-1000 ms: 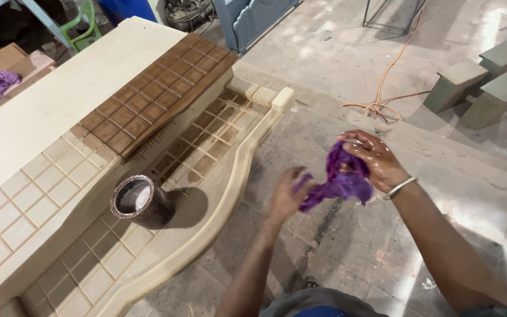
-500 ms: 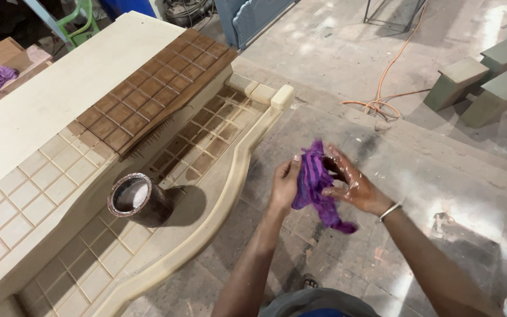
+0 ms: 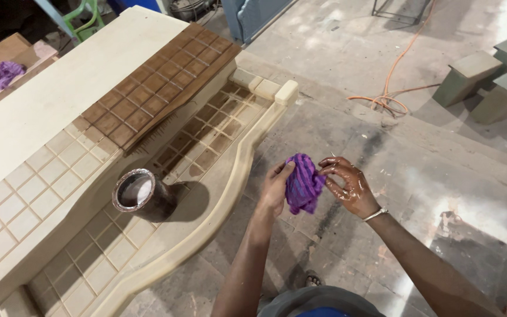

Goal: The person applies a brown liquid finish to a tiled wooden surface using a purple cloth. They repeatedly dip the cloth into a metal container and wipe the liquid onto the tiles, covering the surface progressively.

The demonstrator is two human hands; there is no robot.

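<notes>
A bunched purple cloth (image 3: 303,183) hangs between both my hands, over the concrete floor. My left hand (image 3: 275,189) grips its left side with the fingers wrapped around it. My right hand (image 3: 349,185), wet and glossy with brown stain, pinches the cloth's right edge; a thin bracelet sits at that wrist. To the left lies a large cream wooden panel (image 3: 42,176) carved in a grid of squares, part of it stained dark brown (image 3: 159,88). A small stained tin (image 3: 139,194) stands on the panel.
A second purple cloth (image 3: 4,74) lies on a wooden board at the far left. An orange cable (image 3: 391,88) loops across the floor. Grey-green wooden blocks (image 3: 488,73) stand at the upper right. A green chair frame (image 3: 83,17) is behind the panel.
My hands have come closer together and lower, nearer the panel's edge. The loose cloth held in my right hand is now bunched into a wad gripped by both hands.
</notes>
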